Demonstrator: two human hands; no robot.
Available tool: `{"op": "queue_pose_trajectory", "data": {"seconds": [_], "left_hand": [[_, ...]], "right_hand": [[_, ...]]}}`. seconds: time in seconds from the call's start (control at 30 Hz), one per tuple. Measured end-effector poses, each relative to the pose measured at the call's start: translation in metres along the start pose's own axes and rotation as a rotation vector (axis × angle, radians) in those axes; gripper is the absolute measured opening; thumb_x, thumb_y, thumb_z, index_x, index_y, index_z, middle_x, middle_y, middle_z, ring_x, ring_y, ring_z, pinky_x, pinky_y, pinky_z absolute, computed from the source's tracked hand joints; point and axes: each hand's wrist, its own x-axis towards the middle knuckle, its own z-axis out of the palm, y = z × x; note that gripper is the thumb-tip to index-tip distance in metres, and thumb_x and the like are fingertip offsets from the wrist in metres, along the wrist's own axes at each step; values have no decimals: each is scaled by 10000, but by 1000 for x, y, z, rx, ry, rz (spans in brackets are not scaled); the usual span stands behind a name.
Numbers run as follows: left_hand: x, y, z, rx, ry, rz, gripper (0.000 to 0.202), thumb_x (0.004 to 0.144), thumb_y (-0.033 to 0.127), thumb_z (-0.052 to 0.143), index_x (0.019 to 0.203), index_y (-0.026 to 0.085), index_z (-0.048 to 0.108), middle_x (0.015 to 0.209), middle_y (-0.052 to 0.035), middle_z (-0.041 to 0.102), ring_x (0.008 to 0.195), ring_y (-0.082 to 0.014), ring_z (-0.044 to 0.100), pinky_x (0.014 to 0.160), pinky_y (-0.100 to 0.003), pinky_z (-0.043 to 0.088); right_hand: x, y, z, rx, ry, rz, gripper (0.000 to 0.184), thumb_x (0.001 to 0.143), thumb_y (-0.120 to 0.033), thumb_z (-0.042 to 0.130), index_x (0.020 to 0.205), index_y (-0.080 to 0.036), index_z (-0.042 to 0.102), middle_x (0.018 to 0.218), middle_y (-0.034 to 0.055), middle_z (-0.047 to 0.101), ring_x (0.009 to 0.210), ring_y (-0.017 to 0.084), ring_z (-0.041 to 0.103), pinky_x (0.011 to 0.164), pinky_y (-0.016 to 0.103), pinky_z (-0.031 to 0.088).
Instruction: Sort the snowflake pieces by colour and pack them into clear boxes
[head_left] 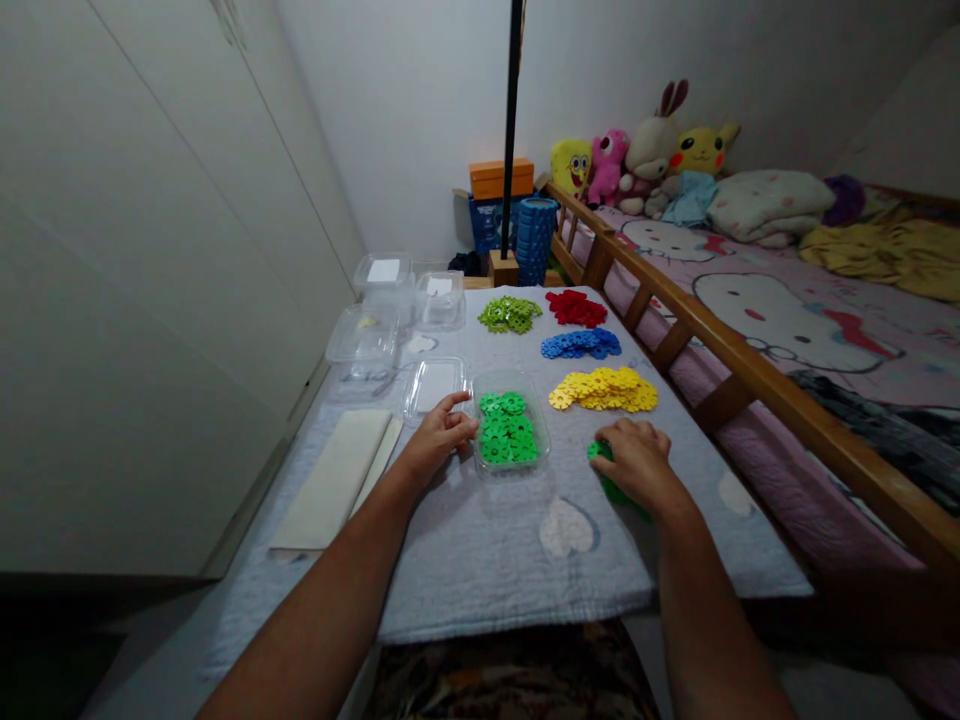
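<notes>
A clear plastic container (543, 440) sits in the middle of the table, with green flower-shaped plastic discs (507, 428) inside. My left hand (444, 434) has its thumb and fingers closed at the container's left rim, the index finger extended along it. To the right, my right hand (636, 460) is curled down over more green discs (600, 450) on the cloth. The palm hides most of that pile, so how many the fingers hold is unclear. Just beyond my right hand lies a heap of yellow discs (604, 389).
Farther back are blue discs (582, 344), red pieces (576, 308) and light green pieces (510, 314). Clear containers (364, 338) stand back left, near a lid (436, 384) and a folded cream sheet (334, 480). A wooden bed rail (675, 320) runs along the right side.
</notes>
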Motion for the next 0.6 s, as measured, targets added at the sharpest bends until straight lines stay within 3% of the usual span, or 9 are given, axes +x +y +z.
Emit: {"op": "queue_pose_trajectory", "data": {"seconds": [0.27, 0.4, 0.5, 0.6], "left_hand": [[0, 0, 0, -16, -16, -7, 658, 708, 373, 794, 1253, 175, 484, 639, 88, 534, 509, -71, 441, 510, -213, 346], [0, 0, 1, -34, -15, -16, 652, 714, 372, 795, 1254, 182, 481, 653, 85, 537, 514, -69, 442, 513, -212, 353], [0, 0, 1, -39, -16, -17, 651, 718, 363, 794, 1259, 181, 482, 653, 85, 535, 513, -68, 439, 513, -212, 350], [0, 0, 1, -37, -10, -16, 660, 715, 358, 796, 1267, 174, 484, 651, 86, 530, 509, -67, 435, 513, -215, 347]], "right_hand": [[9, -4, -10, 110, -24, -17, 117, 824, -192, 629, 893, -231, 714, 965, 69, 698, 979, 273, 560, 808, 382, 333], [18, -8, -25, 344, -48, -80, 174, 841, -150, 558, 830, -225, 715, 907, 52, 730, 918, 236, 626, 812, 365, 387], [26, -25, -40, 570, 33, -160, 147, 861, -196, 565, 879, -218, 709, 918, 45, 732, 889, 215, 646, 807, 341, 425], [35, -54, -52, 623, 103, -216, 122, 873, -195, 586, 919, -214, 698, 901, 40, 729, 877, 206, 642, 820, 339, 422]]}}
